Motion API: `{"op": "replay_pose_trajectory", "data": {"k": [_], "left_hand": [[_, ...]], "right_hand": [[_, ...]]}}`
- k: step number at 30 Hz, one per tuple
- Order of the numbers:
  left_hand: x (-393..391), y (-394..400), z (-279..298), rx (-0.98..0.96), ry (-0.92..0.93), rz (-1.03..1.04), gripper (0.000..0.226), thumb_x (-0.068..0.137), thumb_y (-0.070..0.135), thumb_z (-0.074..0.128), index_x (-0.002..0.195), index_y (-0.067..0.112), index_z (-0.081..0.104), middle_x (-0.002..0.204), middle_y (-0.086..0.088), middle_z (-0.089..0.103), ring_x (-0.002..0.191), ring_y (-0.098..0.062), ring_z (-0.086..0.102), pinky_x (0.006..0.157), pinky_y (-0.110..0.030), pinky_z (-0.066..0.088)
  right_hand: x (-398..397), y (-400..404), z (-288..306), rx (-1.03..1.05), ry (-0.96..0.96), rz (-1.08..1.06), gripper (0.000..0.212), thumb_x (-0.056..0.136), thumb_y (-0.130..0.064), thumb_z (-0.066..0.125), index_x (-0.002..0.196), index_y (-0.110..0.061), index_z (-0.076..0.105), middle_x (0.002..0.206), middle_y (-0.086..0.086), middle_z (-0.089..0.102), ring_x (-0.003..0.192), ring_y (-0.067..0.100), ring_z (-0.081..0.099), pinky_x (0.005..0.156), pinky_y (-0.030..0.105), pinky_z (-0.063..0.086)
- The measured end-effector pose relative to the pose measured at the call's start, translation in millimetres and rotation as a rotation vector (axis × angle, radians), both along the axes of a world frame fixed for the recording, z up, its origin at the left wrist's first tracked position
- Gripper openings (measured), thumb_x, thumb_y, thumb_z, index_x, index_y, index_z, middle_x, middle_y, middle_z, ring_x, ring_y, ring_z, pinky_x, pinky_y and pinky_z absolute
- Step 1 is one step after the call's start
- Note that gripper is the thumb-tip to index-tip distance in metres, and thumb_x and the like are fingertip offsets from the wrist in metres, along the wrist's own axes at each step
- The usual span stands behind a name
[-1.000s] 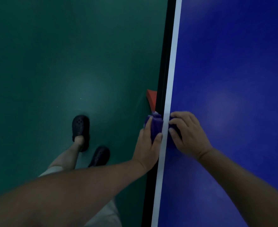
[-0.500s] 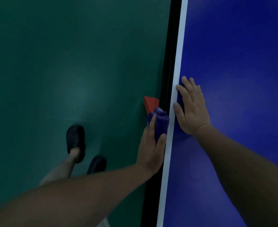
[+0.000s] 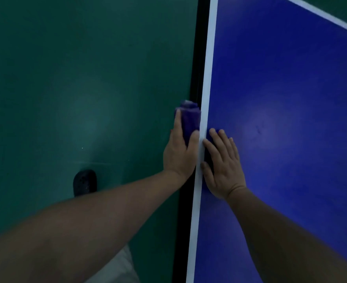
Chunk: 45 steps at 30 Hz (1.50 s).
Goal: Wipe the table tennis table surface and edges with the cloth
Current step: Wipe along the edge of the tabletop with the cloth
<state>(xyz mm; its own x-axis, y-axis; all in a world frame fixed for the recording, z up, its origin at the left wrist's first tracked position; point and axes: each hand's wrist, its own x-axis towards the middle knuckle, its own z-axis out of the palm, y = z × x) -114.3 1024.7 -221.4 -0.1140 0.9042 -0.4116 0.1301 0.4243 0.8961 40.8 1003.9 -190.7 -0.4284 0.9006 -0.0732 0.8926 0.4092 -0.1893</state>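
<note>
Wiping the table point(image 3: 291, 99) side edge: our left hand point(image 3: 180, 156) is clasping the cloth point(image 3: 190, 119), which we are keeping flush toward 12 o'clock, while our right hand point(image 3: 223, 166) is bracing flat, fingers released.

Indoor table tennis hall or sports room, dim light.
Blue table tennis worktop point(image 3: 291, 99) with white boundary line point(image 3: 208, 78) along its black side edge, second white line at far corner; smooth green sports floor point(image 3: 76, 78) beside it; person's dark perforated clog point(image 3: 85, 182) on that floor.
</note>
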Motion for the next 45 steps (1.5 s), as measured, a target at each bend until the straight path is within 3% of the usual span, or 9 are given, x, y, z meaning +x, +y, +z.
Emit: {"op": "replay_pose_trajectory", "data": {"k": [6,10,13,17,25,29,34,41,45], "left_hand": [[-4,-88,14,-0.087,-0.044,-0.073,0.077,0.087,0.08,0.034,0.147,0.064,-0.012,0.157,0.017,0.038,0.127,-0.008,0.054,0.101,-0.039,0.05],[-2,-58,15,-0.121,-0.028,-0.099,0.077,0.092,0.069,0.032,0.147,0.059,-0.021,0.15,0.002,0.047,0.118,-0.017,0.059,0.095,-0.041,0.051],[-1,9,5,-0.116,0.015,-0.03,0.076,0.094,0.054,0.035,0.16,0.032,0.004,0.132,-0.008,0.058,0.101,-0.022,0.061,0.088,-0.04,0.051],[-3,75,2,-0.058,0.025,-0.023,0.07,0.097,0.049,0.036,0.16,0.03,0.013,0.137,-0.012,0.046,0.103,-0.022,0.055,0.088,-0.037,0.047],[-11,10,6,-0.085,-0.041,-0.133,0.076,0.095,0.058,0.038,0.16,0.032,0.009,0.142,0.006,0.041,0.109,0.011,0.042,0.091,-0.008,0.03],[-10,43,8,-0.077,-0.039,-0.109,0.078,0.094,0.06,0.036,0.16,0.026,0.014,0.133,0.013,0.037,0.108,0.029,0.036,0.087,0.006,0.023],[-14,133,-2,-0.015,-0.031,-0.041,0.074,0.096,0.055,0.037,0.16,0.023,0.018,0.136,0.01,0.044,0.111,0.012,0.045,0.094,-0.015,0.038],[-15,177,-4,0.008,0.005,-0.018,0.069,0.099,0.055,0.036,0.16,0.032,0.015,0.139,0.024,0.035,0.116,0.024,0.037,0.094,-0.015,0.036],[-15,147,4,-0.06,-0.063,-0.047,0.068,0.098,0.063,0.036,0.158,0.045,0.011,0.142,0.011,0.048,0.122,-0.005,0.052,0.1,-0.041,0.049]], "right_hand": [[-2,0,0,-0.023,-0.019,-0.01,0.059,0.101,-0.039,0.038,0.154,-0.016,0.03,0.166,0.007,0.019,0.154,0.029,0.013,0.124,0.052,0.014],[-1,0,1,-0.031,-0.004,-0.015,0.057,0.102,-0.039,0.038,0.153,-0.015,0.031,0.166,0.008,0.021,0.154,0.029,0.014,0.124,0.051,0.013],[-2,0,3,-0.033,0.01,-0.012,0.057,0.101,-0.036,0.04,0.153,-0.014,0.034,0.165,0.009,0.022,0.154,0.03,0.015,0.124,0.053,0.015],[-3,3,4,-0.04,0.008,-0.019,0.057,0.099,-0.035,0.042,0.152,-0.013,0.037,0.165,0.008,0.023,0.153,0.031,0.017,0.123,0.054,0.017],[-5,3,10,-0.094,0.013,-0.035,0.059,0.098,-0.037,0.044,0.152,-0.016,0.034,0.165,0.008,0.024,0.153,0.032,0.019,0.123,0.054,0.016],[-6,8,14,-0.156,0.051,-0.073,0.054,0.097,-0.038,0.048,0.147,-0.018,0.041,0.163,0.006,0.028,0.152,0.029,0.021,0.122,0.053,0.02],[-6,66,20,-0.124,0.173,-0.076,0.042,0.102,-0.033,0.047,0.137,-0.009,0.051,0.154,0.009,0.043,0.148,0.026,0.033,0.115,0.051,0.034],[-28,260,12,-0.005,0.089,-0.053,0.05,0.103,-0.03,0.046,0.145,-0.004,0.048,0.159,0.014,0.035,0.151,0.033,0.023,0.125,0.047,0.015],[-37,346,11,-0.032,0.034,-0.124,0.057,0.103,-0.039,0.035,0.151,-0.008,0.04,0.164,0.008,0.026,0.153,0.029,0.015,0.125,0.041,0.004]]}}
